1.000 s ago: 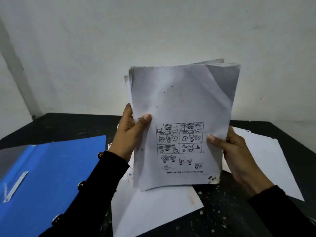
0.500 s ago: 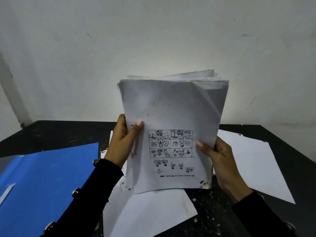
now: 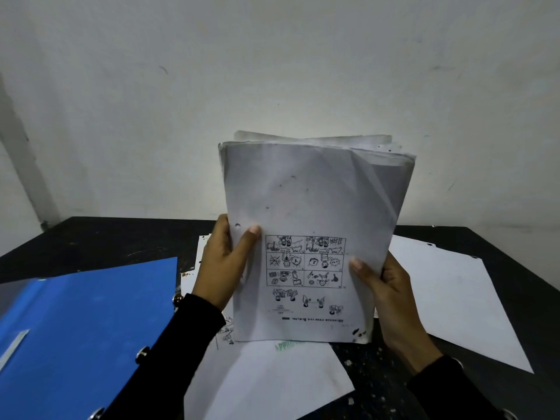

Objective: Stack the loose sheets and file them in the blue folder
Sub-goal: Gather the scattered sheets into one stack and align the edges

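While both hands grip its side edges, left hand (image 3: 224, 265) and right hand (image 3: 385, 286), a stack of sheets (image 3: 312, 237) stands upright above the black table (image 3: 378, 368) (blue folder (image 3: 81, 328) open, near left).

The middle of the scene is blocked by the stack (image 3: 312, 225), held upright above the table (image 3: 100, 237) between the hands, left (image 3: 224, 265) and right (image 3: 391, 295). The table's left side is covered by the open folder (image 3: 85, 322), its clip (image 3: 13, 344) lying flat near the left edge. Loose sheets are spread under and around the stack: one near (image 3: 272, 380), one on the right (image 3: 454, 298), others partly hidden behind the left hand. Bare table is seen along the far left, and near, between the two sheets. The far side is closed off by the wall (image 3: 272, 71).
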Action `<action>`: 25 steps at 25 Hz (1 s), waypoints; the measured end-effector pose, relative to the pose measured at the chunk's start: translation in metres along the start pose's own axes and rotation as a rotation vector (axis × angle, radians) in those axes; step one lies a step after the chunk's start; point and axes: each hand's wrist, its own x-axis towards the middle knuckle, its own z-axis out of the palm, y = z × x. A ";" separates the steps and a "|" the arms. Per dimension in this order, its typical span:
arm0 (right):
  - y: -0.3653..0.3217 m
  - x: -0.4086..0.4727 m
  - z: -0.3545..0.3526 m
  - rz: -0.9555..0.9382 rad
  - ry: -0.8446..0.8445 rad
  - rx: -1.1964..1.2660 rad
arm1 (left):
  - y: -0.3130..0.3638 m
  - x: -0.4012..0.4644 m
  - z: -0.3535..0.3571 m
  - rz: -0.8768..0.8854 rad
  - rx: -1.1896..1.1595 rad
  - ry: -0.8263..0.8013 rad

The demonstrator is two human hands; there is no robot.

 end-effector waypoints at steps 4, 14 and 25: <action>-0.004 0.004 0.002 -0.014 0.020 0.022 | 0.007 -0.001 0.003 0.039 -0.004 0.004; 0.001 0.012 -0.004 0.090 -0.010 0.092 | -0.008 -0.014 0.003 -0.110 -0.036 -0.034; 0.009 0.008 0.003 0.022 0.051 0.062 | -0.020 -0.032 0.004 -0.172 0.013 -0.059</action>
